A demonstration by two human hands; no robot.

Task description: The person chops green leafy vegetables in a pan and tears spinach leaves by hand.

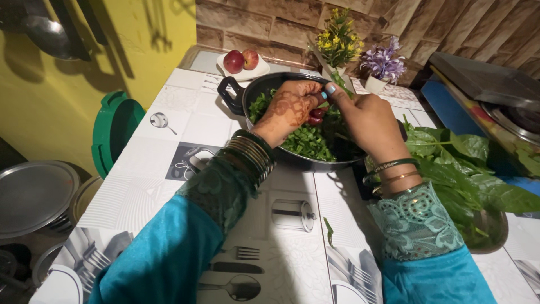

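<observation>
Looking down from the head camera: left hand (289,110) and right hand (365,118) meeting over the black two-handled pan (236,95) of chopped greens (306,143), both pinched narrow on one small dark red piece (316,116), possibly a chilli, too small to tell. Held between the fingertips of both, directly above the greens, neither hand nearer than the other. Long axis running roughly left to right, from one pinch to the other. Pan straight ahead of the body on the printed tablecloth (169,163). Whole leafy greens (467,174) heaped in a steel bowl (495,228) just right of the right wrist. Plate of apples (242,60) beyond the pan.
</observation>
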